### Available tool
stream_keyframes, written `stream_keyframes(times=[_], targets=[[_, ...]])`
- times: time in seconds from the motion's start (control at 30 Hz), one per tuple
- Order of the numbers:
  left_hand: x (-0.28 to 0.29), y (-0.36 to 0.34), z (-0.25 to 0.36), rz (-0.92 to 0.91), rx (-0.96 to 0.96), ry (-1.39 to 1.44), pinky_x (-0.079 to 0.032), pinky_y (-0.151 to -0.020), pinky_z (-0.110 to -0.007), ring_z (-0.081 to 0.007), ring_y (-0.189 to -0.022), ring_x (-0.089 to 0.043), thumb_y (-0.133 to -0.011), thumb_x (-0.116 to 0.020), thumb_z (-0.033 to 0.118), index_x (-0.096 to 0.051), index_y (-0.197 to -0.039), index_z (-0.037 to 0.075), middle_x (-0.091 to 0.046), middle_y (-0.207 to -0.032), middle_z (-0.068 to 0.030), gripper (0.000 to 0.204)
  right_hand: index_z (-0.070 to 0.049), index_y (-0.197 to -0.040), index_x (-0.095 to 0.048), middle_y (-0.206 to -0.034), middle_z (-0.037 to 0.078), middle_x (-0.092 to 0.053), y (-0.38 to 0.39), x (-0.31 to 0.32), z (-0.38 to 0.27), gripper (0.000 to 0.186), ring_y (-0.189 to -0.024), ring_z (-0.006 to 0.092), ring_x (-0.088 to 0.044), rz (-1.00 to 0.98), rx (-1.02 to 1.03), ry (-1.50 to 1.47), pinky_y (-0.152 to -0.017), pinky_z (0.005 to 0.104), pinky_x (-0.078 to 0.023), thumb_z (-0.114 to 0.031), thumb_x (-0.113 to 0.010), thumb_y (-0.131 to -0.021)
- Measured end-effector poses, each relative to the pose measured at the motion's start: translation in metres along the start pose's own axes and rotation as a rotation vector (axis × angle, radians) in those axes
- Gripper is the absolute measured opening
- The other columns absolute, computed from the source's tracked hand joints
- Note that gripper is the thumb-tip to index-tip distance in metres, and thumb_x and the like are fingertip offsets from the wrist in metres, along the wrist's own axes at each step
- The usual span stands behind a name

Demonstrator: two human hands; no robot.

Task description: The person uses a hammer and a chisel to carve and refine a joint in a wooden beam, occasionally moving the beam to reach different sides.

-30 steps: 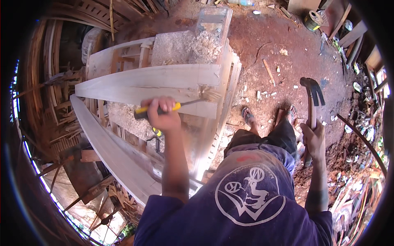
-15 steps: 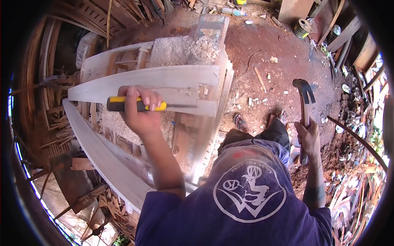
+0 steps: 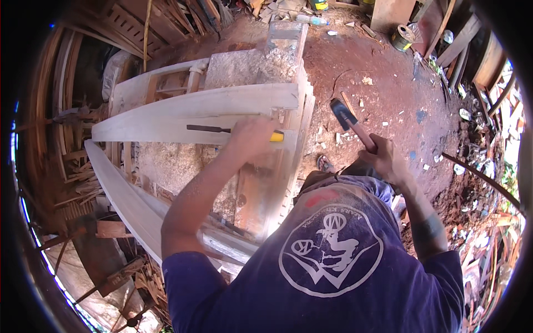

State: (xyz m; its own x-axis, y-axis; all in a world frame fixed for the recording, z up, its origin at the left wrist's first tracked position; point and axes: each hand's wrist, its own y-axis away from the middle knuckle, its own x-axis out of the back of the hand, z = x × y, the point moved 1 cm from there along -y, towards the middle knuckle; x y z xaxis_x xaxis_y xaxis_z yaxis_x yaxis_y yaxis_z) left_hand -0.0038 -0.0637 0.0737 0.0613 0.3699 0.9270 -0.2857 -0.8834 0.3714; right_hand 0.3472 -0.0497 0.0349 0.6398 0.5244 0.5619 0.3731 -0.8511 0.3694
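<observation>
My left hand, smeared a little by motion, is closed round a chisel above a pale shaped board. The dark blade points left along the board, and the yellow end of the handle shows right of my fist. Whether the blade touches the wood I cannot tell. A claw hammer is in my right hand, gripped by its wooden handle, its dark head raised to the right of the bench and tilted towards it. A second curved pale board lies nearer me on the left, meeting the first at the far-left tip.
Wood shavings cover parts of the low wooden bench. Scrap timber leans along the left and back. An open tin and a plastic bottle stand or lie on the reddish floor, among chips and offcuts.
My left hand has moved right and the chisel has swung round, its blade now pointing left instead of right. My right hand has brought the hammer left, towards the bench.
</observation>
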Motion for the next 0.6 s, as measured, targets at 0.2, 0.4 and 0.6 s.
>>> stream_keyframes(times=[0.2,0.4,0.6], targets=[[0.020,-0.013,-0.006,-0.162,0.083,-0.246,-0.056,-0.087,-0.048,-0.0333,-0.099,-0.071,-0.081,-0.077,0.018,-0.059,-0.144,0.027,-0.072,-0.106,-0.0127,0.066,0.003,-0.088,-0.063,-0.077,0.026,-0.064,0.020,-0.013,0.029,0.029,-0.076,0.0428,-0.065,0.042,-0.095,-0.097,-0.074,0.0517,-0.048,-0.026,-0.070,-0.088],[0.056,-0.017,-0.022,0.159,0.099,0.049,-0.056,-0.072,-0.046,-0.0350,-0.079,-0.071,-0.081,-0.076,0.013,-0.061,-0.133,0.017,-0.069,-0.082,-0.0146,0.054,0.003,-0.090,-0.060,-0.080,0.019,-0.055,0.039,-0.014,0.070,0.029,-0.077,0.0337,-0.057,0.128,-0.216,-0.204,-0.076,0.0474,-0.045,-0.024,-0.070,-0.090],[0.064,-0.005,-0.042,0.812,0.248,1.481,-0.044,-0.058,-0.034,-0.0157,-0.056,-0.047,-0.087,-0.061,-0.002,-0.050,-0.096,0.007,-0.050,-0.068,-0.0043,0.017,0.002,-0.096,-0.064,-0.075,0.015,-0.060,0.043,-0.004,0.080,0.030,-0.069,0.0257,-0.060,0.150,-0.305,-0.266,-0.067,0.0429,-0.047,-0.025,-0.071,-0.089]])
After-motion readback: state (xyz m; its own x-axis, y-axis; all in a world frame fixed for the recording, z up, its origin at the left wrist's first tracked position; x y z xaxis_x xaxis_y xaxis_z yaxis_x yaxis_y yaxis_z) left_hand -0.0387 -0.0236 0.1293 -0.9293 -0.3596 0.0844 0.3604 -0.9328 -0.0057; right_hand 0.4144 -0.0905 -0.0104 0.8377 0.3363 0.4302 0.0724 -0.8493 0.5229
